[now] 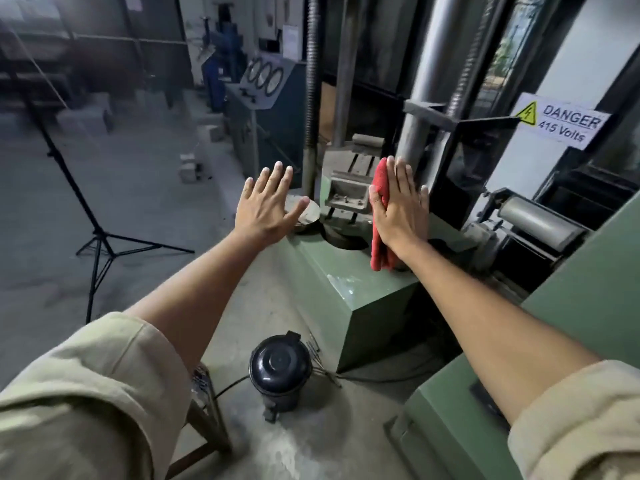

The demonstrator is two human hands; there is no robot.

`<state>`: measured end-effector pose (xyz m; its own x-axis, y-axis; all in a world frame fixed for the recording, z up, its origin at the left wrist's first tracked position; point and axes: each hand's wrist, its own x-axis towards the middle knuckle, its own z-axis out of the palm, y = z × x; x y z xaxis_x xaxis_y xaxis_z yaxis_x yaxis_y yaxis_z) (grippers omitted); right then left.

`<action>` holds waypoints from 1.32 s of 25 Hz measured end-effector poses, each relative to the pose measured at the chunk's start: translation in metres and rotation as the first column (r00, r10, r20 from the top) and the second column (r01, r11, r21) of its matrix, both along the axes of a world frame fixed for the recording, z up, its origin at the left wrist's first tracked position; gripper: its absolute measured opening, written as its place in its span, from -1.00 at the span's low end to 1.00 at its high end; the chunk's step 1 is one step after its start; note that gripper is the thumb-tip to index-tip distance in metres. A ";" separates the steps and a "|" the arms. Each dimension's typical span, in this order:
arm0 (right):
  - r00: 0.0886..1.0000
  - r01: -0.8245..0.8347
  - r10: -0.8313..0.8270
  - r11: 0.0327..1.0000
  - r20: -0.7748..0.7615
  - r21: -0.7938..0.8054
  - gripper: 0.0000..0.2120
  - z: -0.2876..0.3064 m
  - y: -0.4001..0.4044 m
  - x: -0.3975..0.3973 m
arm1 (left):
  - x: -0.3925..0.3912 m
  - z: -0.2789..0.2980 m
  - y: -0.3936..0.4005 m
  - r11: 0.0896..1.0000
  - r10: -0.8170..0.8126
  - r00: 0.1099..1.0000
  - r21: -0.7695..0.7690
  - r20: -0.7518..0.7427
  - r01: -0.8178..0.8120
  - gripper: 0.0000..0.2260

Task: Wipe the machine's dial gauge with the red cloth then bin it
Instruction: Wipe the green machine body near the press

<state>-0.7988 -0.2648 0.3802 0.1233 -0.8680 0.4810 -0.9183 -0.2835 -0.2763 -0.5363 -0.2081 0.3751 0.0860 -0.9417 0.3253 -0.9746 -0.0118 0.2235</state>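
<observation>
My right hand (401, 206) is raised flat with its fingers straight, and the red cloth (380, 223) hangs from under the palm, pinned by the thumb. My left hand (265, 204) is stretched out beside it, fingers spread, holding nothing. Both hover over the green machine base (363, 292). A black lidded bin (280, 370) stands on the floor below, lid closed. Three round dial gauges (266, 77) sit on a panel of a farther machine at the back. No dial gauge of the near green machine shows.
Steel columns (426, 74) and a threaded rod rise from the machine. A danger sign (562, 121) reading 415 Volts hangs on the right. A black tripod (98, 233) stands on the concrete floor at left. A metal bowl (306, 216) rests on the base. Concrete blocks lie behind.
</observation>
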 end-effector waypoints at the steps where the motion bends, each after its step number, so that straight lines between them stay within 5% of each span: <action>1: 1.000 -0.010 0.010 1.000 -0.003 0.018 -0.35 -0.010 -0.007 0.013 | 0.014 -0.009 -0.003 1.000 -0.001 1.000 0.012 0.004 0.001 -0.24; 24: 0.983 -0.174 0.184 0.949 -0.014 0.264 -0.35 -0.125 -0.136 0.194 | 0.173 -0.138 -0.100 0.986 0.072 0.996 0.148 0.045 -0.078 -0.27; 33: 0.933 -0.333 0.357 0.798 0.052 0.502 -0.34 -0.232 -0.118 0.210 | 0.178 -0.222 -0.108 0.958 0.071 0.997 0.279 0.009 -0.071 -0.25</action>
<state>-0.5892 -0.3831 0.1486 0.4702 -0.8825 -0.0143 -0.8004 -0.4195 -0.4283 -0.3584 -0.3156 0.1526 0.1559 -0.9865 0.0509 -0.9689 -0.1427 0.2024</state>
